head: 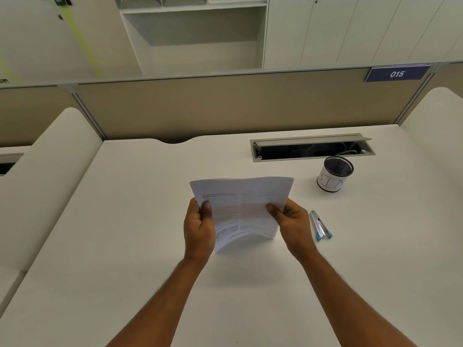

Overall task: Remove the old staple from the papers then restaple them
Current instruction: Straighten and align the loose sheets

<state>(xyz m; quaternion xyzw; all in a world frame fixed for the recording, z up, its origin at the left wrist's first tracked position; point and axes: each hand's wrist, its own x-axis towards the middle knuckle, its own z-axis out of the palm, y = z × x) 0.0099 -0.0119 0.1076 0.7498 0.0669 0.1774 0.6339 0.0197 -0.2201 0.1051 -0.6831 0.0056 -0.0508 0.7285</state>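
Note:
A stack of printed papers (241,209) is held up above the white desk (130,221), its lower edge bowed toward me. My left hand (199,227) grips the papers' left edge with the thumb on the front page. My right hand (292,225) pinches the right edge, thumb on the front. A blue and silver stapler (320,226) lies on the desk just right of my right hand, apart from it. The staple in the papers is too small to make out.
A black mesh cup (334,174) with a white label stands at the back right of the desk. Behind it an open cable tray (312,147) is set into the desk. A beige partition (225,106) closes off the far edge.

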